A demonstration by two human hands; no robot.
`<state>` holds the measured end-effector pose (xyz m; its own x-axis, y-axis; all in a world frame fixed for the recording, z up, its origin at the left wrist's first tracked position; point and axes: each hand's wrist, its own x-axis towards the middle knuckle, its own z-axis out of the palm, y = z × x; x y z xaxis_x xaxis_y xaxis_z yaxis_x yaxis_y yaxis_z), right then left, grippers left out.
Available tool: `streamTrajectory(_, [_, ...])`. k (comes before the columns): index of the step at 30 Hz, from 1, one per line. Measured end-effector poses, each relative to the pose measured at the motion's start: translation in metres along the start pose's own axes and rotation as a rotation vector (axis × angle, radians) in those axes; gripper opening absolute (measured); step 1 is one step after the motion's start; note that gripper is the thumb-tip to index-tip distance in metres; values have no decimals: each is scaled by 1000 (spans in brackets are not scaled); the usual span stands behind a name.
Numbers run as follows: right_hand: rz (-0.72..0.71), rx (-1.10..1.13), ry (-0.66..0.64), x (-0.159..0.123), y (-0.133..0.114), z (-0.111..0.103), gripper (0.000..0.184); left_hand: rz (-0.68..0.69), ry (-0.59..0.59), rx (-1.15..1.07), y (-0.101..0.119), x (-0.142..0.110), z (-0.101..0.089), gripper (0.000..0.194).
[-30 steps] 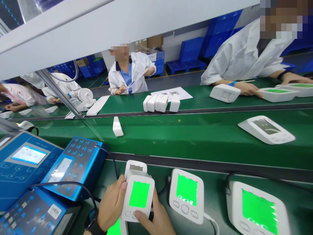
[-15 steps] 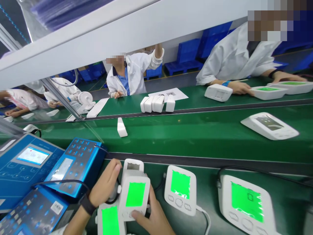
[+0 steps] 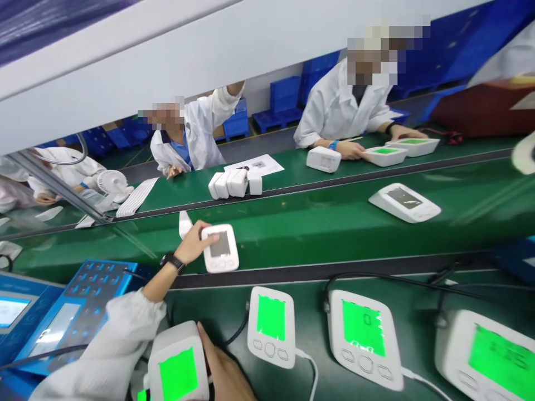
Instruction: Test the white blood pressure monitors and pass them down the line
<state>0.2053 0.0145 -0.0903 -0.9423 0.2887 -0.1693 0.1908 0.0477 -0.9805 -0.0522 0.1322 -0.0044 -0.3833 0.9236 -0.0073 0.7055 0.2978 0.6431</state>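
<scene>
My left hand (image 3: 193, 244) reaches over the green conveyor belt and grips a white blood pressure monitor with a dark grey screen (image 3: 228, 262) by its left side. At the bottom, my right hand (image 3: 228, 370) is wrapped round the right side of a blood pressure monitor with a lit green screen (image 3: 179, 370); part of that hand is cut off by the frame. A sliver of another green screen (image 3: 143, 395) shows beside it. To the right, a cabled lit monitor (image 3: 271, 326) lies on the near bench.
More cabled lit monitors (image 3: 365, 340) line the bench at right. Blue test boxes (image 3: 83, 312) with cables stand at left. On the belt lies another monitor (image 3: 405, 203). Co-workers in white coats (image 3: 343, 106) sit across. A white beam (image 3: 200, 61) crosses overhead.
My left hand has moved forward from beside the stacked monitors to the belt, now with the unlit monitor in it. My right hand still holds the lit one. The view has swung right.
</scene>
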Motion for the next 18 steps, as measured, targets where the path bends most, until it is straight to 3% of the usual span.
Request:
streamTrajectory(4, [102, 15, 98, 1, -4, 1, 132, 83, 18, 271, 12, 81, 8, 36])
streamTrajectory(7, [147, 22, 145, 2, -5, 4, 135, 142, -55, 510, 10, 105, -14, 28])
streamTrajectory(10, [173, 40, 252, 5, -1, 10, 132, 186, -102, 693, 0, 104, -45, 22])
streamTrajectory(12, [162, 83, 338, 7, 5, 13, 129, 206, -128, 767, -7, 96, -56, 21])
streamTrajectory(15, [61, 164, 431, 8, 12, 15, 124, 233, -150, 810, -11, 80, -54, 15])
streamTrajectory(18, [-26, 214, 476, 6, 13, 14, 117, 252, -94, 779, -2, 56, -49, 6])
